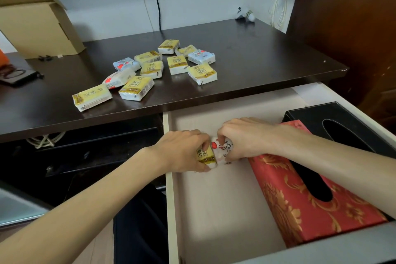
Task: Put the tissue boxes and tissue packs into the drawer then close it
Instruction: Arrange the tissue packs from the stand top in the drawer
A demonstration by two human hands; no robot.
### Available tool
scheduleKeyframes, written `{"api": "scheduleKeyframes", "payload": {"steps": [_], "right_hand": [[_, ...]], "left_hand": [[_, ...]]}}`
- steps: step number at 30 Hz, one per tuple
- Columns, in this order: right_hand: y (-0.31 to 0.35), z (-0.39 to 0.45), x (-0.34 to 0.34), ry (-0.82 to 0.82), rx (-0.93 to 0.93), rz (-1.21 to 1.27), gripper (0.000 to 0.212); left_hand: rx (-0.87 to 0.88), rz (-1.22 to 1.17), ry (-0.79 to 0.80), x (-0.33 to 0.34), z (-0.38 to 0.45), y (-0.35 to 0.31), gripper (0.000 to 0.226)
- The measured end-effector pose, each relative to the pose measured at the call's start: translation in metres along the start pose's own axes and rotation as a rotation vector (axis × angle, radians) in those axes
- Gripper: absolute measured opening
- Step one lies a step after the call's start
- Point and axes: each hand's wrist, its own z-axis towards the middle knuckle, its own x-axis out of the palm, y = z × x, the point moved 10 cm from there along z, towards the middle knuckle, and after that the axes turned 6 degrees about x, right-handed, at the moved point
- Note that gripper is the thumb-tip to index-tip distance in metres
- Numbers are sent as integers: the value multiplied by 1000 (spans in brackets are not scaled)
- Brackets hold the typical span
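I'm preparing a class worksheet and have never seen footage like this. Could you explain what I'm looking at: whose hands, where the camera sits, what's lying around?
One picture, from a camera worn on a person's head, looking down at their bare hands. The left hand has a grip on a yellow tissue pack; the right hand holds a white cartoon-printed pack, both low inside the open drawer. A red tissue box and a black tissue box already lie in it. About a dozen more packs wait on the dark desk, beside a cardboard box.

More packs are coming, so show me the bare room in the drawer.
The near drawer floor, between its left wall and the red tissue box, is bare. The right side is crowded: the red box, then the black tissue box.
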Motion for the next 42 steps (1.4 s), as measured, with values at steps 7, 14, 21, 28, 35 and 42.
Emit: {"api": "scheduleKeyframes", "payload": {"steps": [7,14,21,28,35,42], "right_hand": [[3,-2,-1,25,-37,7,52],[-1,-11,-34,41,-56,150,42],[-23,15,-144,-370,-48,445,14],[-31,73,-134,-359,25,249,29],[-26,61,-122,-388,-30,179,39],[-31,69,-116,-172,-89,380,33]], "left_hand": [[-10,22,-25,-3,-1,1,47],[-48,-124,-67,-33,-8,12,41],[-182,-247,-490,-141,-50,89,17],[-414,-18,-316,-124,-62,149,50],[-314,7,-345,-121,-48,128,47],[-332,-73,-179,-116,-33,144,72]]}}
